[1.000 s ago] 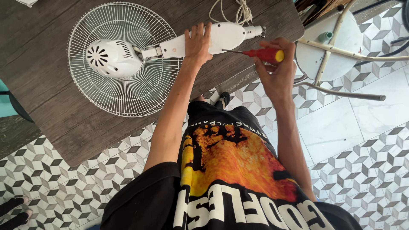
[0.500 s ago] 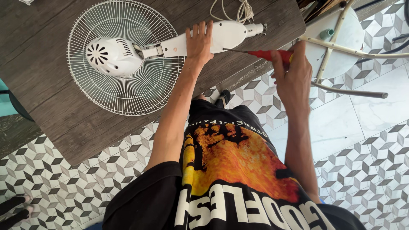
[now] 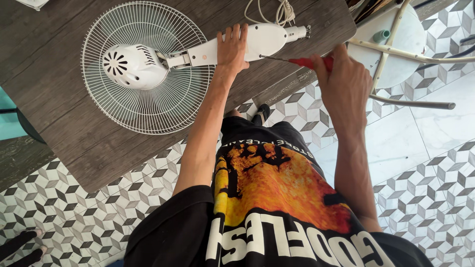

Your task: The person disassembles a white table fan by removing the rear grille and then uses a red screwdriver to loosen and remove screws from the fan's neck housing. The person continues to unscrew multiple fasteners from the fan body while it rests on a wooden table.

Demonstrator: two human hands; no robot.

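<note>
a white plastic fan neck (image 3: 257,42) lies lengthwise along the dark wooden counter's (image 3: 74,128) near edge. the left hand (image 3: 232,49) presses flat on it, fingers spread. the right hand (image 3: 344,81), closed round a red-handled screwdriver (image 3: 302,61), points the tip left at the neck's side.

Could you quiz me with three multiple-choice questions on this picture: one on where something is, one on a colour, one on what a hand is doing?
1. Where does the fan lie?
A. On the tiled floor
B. On the dark wooden table
C. On the white stool

2. What colour is the screwdriver handle?
A. Red
B. Blue
C. Green

3. What is the left hand doing?
A. Hanging free
B. Holding the cord
C. Pressing on the fan's neck

Answers:
1 B: the fan rests grille down on the table.
2 A: the screwdriver shows red in the right hand.
3 C: the left hand lies flat over the white neck.
</note>
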